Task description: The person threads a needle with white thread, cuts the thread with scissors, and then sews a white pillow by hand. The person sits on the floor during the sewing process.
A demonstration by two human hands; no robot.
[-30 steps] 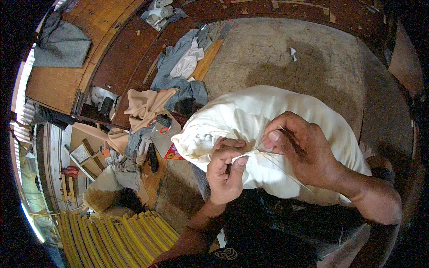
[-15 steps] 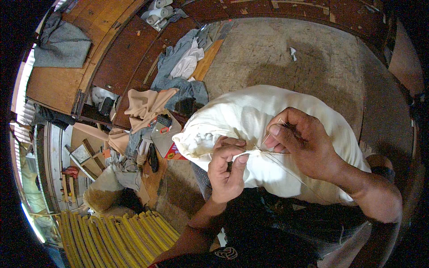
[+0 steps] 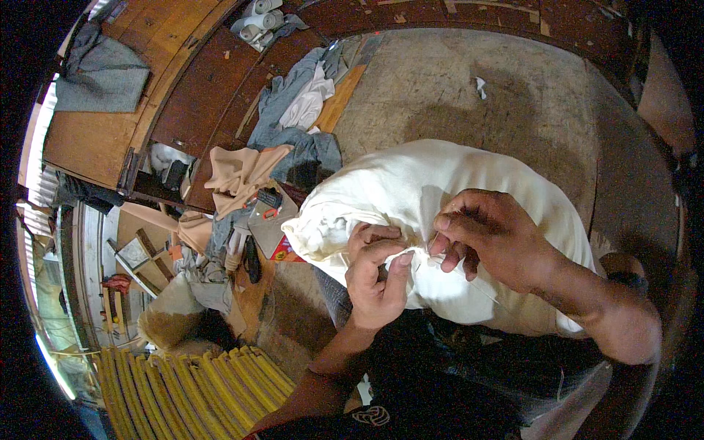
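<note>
A large stuffed white cloth cushion (image 3: 506,172) lies across my lap, with white filling (image 3: 328,227) showing at its open left end. My left hand (image 3: 375,286) pinches the folded fabric edge of that opening between thumb and fingers. Just to the right, my right hand (image 3: 491,235) is closed, with thumb and forefinger gripping a thin sewing needle (image 3: 435,239) close to the pinched edge. Most of the needle is hidden by the fingers. Fine thread is only faintly visible against the white cloth.
Left of the cushion lie peach cloth (image 3: 246,176), scissors with dark handles (image 3: 252,262) and grey-blue fabric (image 3: 271,121). A yellow slatted surface (image 3: 191,381) is at lower left. Brown wooden cabinets (image 3: 198,103) line the left and back, around a worn floor (image 3: 440,81).
My right hand has turned and dropped slightly, its lower fingers spreading downward, and the needle has moved with it. My left hand keeps its pinch on the fabric edge.
</note>
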